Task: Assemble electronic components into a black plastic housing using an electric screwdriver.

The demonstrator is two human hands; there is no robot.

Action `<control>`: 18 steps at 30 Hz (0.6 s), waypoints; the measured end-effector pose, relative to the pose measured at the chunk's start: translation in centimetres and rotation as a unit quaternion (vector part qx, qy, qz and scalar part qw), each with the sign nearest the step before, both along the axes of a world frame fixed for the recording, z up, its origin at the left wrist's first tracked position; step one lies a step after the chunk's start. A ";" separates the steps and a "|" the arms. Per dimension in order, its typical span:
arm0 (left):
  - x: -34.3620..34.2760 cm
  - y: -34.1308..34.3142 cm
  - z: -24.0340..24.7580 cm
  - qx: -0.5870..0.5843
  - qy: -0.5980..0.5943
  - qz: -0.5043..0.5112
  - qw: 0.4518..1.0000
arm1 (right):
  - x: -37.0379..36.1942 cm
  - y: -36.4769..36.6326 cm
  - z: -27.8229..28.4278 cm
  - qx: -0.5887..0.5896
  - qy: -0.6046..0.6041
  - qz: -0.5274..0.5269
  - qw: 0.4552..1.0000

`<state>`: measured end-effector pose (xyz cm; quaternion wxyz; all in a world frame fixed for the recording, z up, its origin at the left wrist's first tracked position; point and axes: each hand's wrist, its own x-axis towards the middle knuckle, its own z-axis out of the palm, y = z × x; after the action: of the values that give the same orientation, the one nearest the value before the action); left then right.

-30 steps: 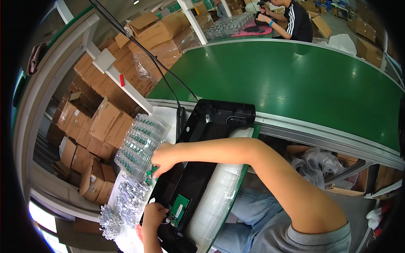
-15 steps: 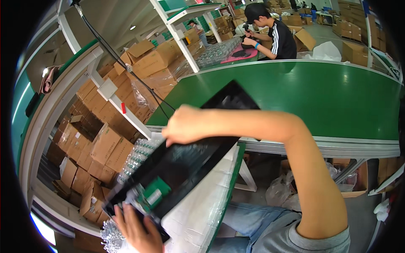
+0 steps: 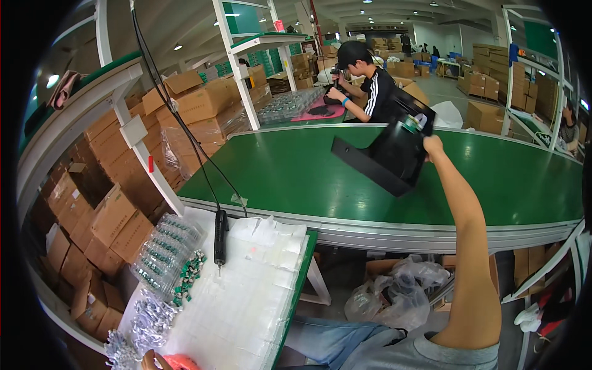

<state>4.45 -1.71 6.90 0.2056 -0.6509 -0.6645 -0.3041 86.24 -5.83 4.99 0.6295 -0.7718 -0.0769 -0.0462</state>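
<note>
Out over the green work surface, my right hand [image 3: 433, 146] grips a black plastic housing [image 3: 385, 154] by its right edge. The housing is tilted in the air, and a small green circuit board [image 3: 412, 125] shows near its upper end. My left hand [image 3: 154, 361] is mostly cut off at the lower edge, beside a pink-red object [image 3: 180, 362] whose kind I cannot make out. Close to that hand lie bundles of white cables [image 3: 152, 320]. A black electric screwdriver [image 3: 220, 237] hangs bit-down over the white padded bench [image 3: 246, 296].
Clear plastic trays [image 3: 165, 253] and loose small green boards [image 3: 189, 277] lie on the bench's left side. The green conveyor-like table [image 3: 277, 163] spans the far side. Beyond it a co-worker [image 3: 370, 92] in a black shirt handles a tool. Cardboard boxes [image 3: 123, 216] are stacked at left.
The black housing has been lifted off the bench and swung right over the green table in my right hand. My left hand has let go of it and dropped to the lower edge.
</note>
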 end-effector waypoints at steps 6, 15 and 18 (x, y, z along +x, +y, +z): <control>-0.8 -0.7 -0.6 -0.170 0.026 0.035 0.984 | 2.6 -9.2 -1.9 0.014 0.188 -0.159 0.969; -7.5 1.1 -6.6 -0.155 0.027 0.063 0.986 | 1.3 -12.6 -2.7 -0.034 0.168 -0.248 0.954; -7.5 0.5 -6.9 -0.177 -0.044 0.060 0.981 | -0.3 -8.8 -2.0 -0.177 0.044 -0.472 0.863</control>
<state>-3.09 -1.20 -0.01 0.0760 -0.6218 -0.7541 -0.1971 85.93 -14.63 2.99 0.3883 -0.8154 0.3171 -0.2895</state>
